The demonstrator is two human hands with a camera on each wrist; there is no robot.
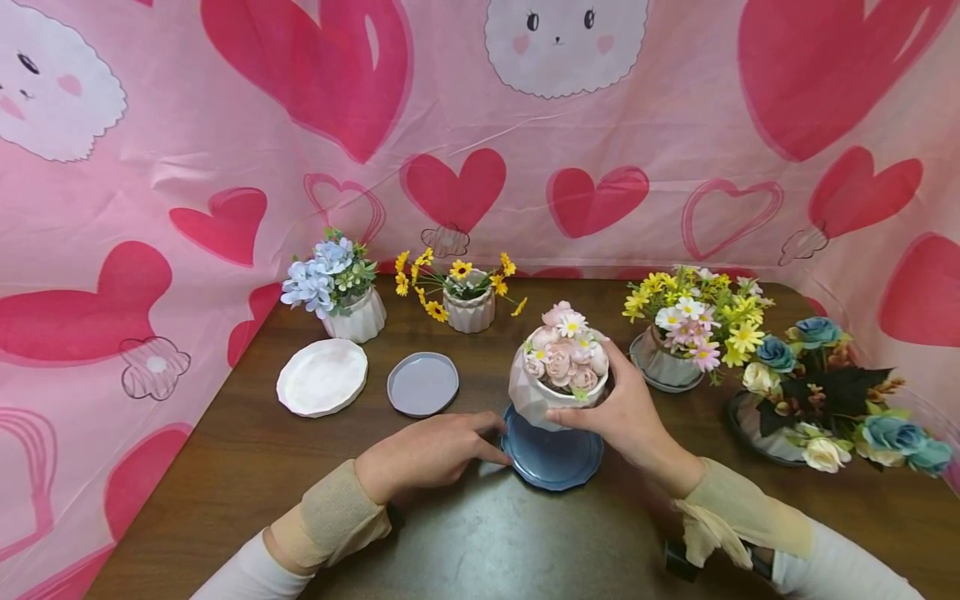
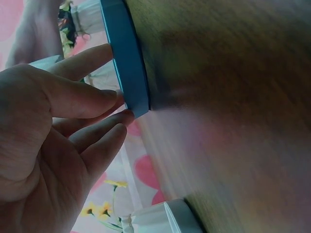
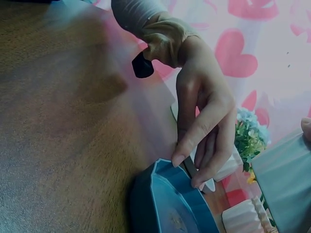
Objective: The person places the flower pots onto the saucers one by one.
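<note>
My right hand grips a white faceted flowerpot by its right side, thumb across the front. Pale pink artificial flowers and a white daisy fill the pot. It is over the back part of a round blue saucer and tilts slightly. In the right wrist view, the pot's wall appears above the saucer. At the saucer's left edge, my left hand pinches the rim between thumb and fingers. The left wrist view shows its fingertips against the blue rim.
A white saucer and a grey saucer lie at left. Behind them stand pots of blue flowers and yellow flowers. At right, yellow-and-pink flowers and a blue-and-cream rose arrangement stand in potted saucers.
</note>
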